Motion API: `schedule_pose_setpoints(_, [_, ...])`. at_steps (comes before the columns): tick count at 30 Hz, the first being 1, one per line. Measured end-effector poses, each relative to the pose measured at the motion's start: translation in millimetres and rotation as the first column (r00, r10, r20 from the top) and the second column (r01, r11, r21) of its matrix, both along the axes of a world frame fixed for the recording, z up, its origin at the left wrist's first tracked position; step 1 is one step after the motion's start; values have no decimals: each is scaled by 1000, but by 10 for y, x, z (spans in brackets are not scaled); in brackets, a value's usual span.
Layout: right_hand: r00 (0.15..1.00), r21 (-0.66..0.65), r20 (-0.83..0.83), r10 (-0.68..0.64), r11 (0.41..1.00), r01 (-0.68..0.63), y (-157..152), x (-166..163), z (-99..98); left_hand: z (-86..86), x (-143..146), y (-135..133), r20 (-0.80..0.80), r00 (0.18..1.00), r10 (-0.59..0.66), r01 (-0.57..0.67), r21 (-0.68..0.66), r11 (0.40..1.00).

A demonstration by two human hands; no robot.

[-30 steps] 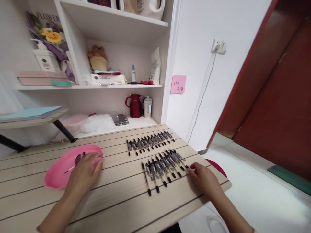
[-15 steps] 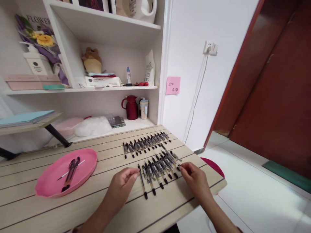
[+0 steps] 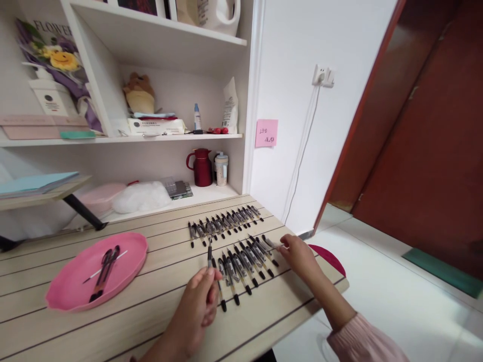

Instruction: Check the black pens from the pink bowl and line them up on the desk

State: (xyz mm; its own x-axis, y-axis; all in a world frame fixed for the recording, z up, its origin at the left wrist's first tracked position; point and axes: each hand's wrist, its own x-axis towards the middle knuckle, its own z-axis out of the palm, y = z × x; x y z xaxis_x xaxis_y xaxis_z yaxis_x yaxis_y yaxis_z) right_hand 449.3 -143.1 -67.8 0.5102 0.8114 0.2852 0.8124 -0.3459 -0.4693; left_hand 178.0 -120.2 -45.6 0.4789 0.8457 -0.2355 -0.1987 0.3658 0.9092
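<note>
My left hand (image 3: 199, 299) is closed around a pen (image 3: 210, 255), its bare tip pointing up and away and its lower part hidden in the fist. Just right of that fist, a front row of dark pens (image 3: 238, 266) lies slanted side by side, with small clear-and-black pieces among them. At the row's right end, my right hand (image 3: 296, 254) has thumb and fingers pinched beside a small clear-and-black piece (image 3: 268, 242). What sits between those fingertips is too small to make out. Farther back lies a second row of dark pens (image 3: 226, 222).
A pink tray (image 3: 130, 269) on the left holds two dark pens (image 3: 105, 274) and a thin white stick. Behind the striped table (image 3: 158, 322) stands a white shelf with a red jug (image 3: 203, 168) and a cup (image 3: 222, 170). A stand leg (image 3: 85, 211) rests at the back left.
The slanted pen by my right hand has left the front row. My left hand has moved off the leftmost pen and now grips a pen upright. My right hand has shifted slightly away from me.
</note>
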Motion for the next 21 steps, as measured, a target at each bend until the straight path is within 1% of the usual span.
schedule_pose_setpoints(2, [1000, -59, 21, 0, 998, 1, 108, 130, -86, -26, -20, -27, -36, 999, -38, 38, 11, 999])
schedule_pose_setpoints(5, [999, -80, 31, 26, 996, -23, 180, 155, -191, -54, -13, -72, -85, 992, -96, 98, 29, 995])
schedule_pose_setpoints(8, [999, -71, 34, 38, 997, -36, 143, 123, -181, -68, -4, -93, -142, 980, -141, 152, 70, 986])
schedule_pose_setpoints(10, [999, -9, -13, 43, 999, -43, 80, 66, -111, -76, -4, -98, -191, 966, -177, 197, 95, 976])
schedule_pose_setpoints(12, [980, 119, -171, 98, 990, -79, 8, -59, -8, -79, -4, -103, -238, 949, -207, 241, 123, 963])
schedule_pose_setpoints(13, [945, 196, -290, 154, 976, -99, -25, -154, 50, -78, -3, -108, -257, 942, -216, 258, 140, 956])
schedule_pose_setpoints(14, [873, 268, -428, 233, 955, -123, -53, -266, 109, -74, -2, -115, -275, 935, -223, 273, 158, 949])
schedule_pose_setpoints(15, [774, 329, -558, 299, 936, -125, -77, -391, 168, -68, -1, -123, -291, 929, -229, 286, 174, 942])
schedule_pose_setpoints(16, [667, 362, -656, 354, 923, -133, -94, -522, 226, -60, 1, -132, -305, 923, -234, 299, 188, 935])
schedule_pose_setpoints(18, [472, 443, -759, 448, 887, -129, -112, -769, 336, -41, 2, -149, -328, 913, -242, 321, 210, 924])
schedule_pose_setpoints(19, [401, 476, -780, 480, 871, -118, -113, -874, 385, -33, 1, -156, -337, 910, -243, 327, 219, 919])
schedule_pose_setpoints(21, [325, 524, -789, 521, 847, -86, -105, -1030, 463, -18, -3, -166, -349, 904, -245, 338, 235, 912])
